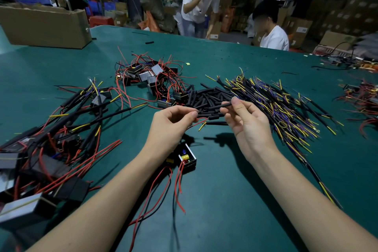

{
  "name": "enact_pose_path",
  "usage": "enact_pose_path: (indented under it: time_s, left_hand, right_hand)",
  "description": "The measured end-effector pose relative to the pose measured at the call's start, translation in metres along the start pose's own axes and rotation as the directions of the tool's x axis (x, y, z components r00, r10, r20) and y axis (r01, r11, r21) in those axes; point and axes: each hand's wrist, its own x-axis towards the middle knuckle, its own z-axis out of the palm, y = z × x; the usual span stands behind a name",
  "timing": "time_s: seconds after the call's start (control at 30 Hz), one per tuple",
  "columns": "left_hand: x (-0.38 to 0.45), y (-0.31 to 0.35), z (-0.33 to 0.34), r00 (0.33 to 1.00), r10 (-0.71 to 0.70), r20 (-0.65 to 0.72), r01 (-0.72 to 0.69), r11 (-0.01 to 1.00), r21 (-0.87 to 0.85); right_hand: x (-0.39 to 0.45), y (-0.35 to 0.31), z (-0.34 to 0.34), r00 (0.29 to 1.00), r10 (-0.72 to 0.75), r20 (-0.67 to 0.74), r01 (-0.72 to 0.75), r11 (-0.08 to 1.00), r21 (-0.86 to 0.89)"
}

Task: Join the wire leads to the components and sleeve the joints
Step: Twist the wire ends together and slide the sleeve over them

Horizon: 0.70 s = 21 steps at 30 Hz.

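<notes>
A: Head view, nearest item: one open black box (187,159), yellow part inside, red and black wires trailing toward the viewer, resting on the green table (235,190) between the forearms.

B: Hands?

A: Left hand (173,122), thumb and forefinger pinched on thin wire ends (199,121), red and yellow, held just above the table. Right hand (245,116), fingertips gripping one short black sleeve (226,105), raised, its free end pointing at the left hand, near the wire tips but apart.

B: Handling notes?

A: Sleeve: light, soft, probably slick; best held mid-length, as it is, leaving the mouth free. Wire ends: thin, limp, easily bent; best pinched close to the tip so they feed straight.

B: Stock further out?

A: Loose sleeves (206,96), black, heaped just beyond the hands. Cut leads (274,102), black with yellow and purple tips, large pile at right. Finished boxes (51,159) with sleeved wires, left. Unworked boxes (151,75), red wires, further back. Cardboard carton (45,26), far left. Two people at the far edge.
</notes>
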Motion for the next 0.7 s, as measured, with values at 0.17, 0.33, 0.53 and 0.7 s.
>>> enact_pose_path:
  time_s: [0.17, 0.33, 0.53, 0.7]
  left_hand:
    - [0.0000, -0.0002, 0.0000, 1.000, -0.008, -0.005, 0.008, 1.000, 0.013]
    - [-0.0004, -0.0005, 0.0003, 1.000, -0.012, -0.001, 0.012, 1.000, 0.007]
    - [-0.0007, 0.0000, 0.0015, 1.000, -0.005, 0.008, 0.005, 1.000, 0.012]
    - [-0.0003, 0.0004, 0.0015, 1.000, -0.008, -0.011, 0.008, 1.000, 0.011]
  right_hand:
    - [0.0000, -0.0013, -0.0011, 1.000, 0.018, -0.010, -0.018, 1.000, -0.008]
    - [-0.0002, 0.0018, 0.0004, 1.000, 0.010, 0.014, -0.009, 1.000, -0.028]
    - [-0.0005, 0.0046, 0.0003, 0.999, 0.014, 0.043, -0.012, 0.999, -0.051]
    - [0.0008, -0.0010, 0.0003, 1.000, -0.005, -0.015, 0.005, 1.000, -0.016]
